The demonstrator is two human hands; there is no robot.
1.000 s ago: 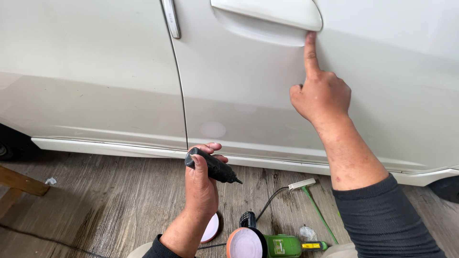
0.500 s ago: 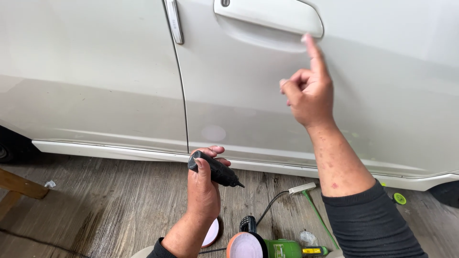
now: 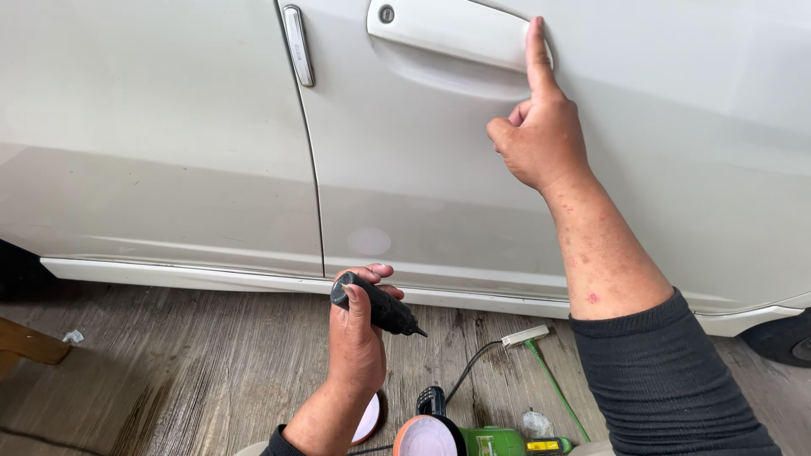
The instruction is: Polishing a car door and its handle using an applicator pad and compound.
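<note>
Door handle (image 3: 456, 34): your right hand (image 3: 541, 135), mostly curled, points one finger at its end; your left hand (image 3: 359, 338) grips a black tool (image 3: 380, 306). Inspection step, seemingly; bring the tool up carefully.

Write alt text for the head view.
The right hand points its index finger at the door handle of a white car door, while the left hand holds a small black tool above the wooden floor.
</note>
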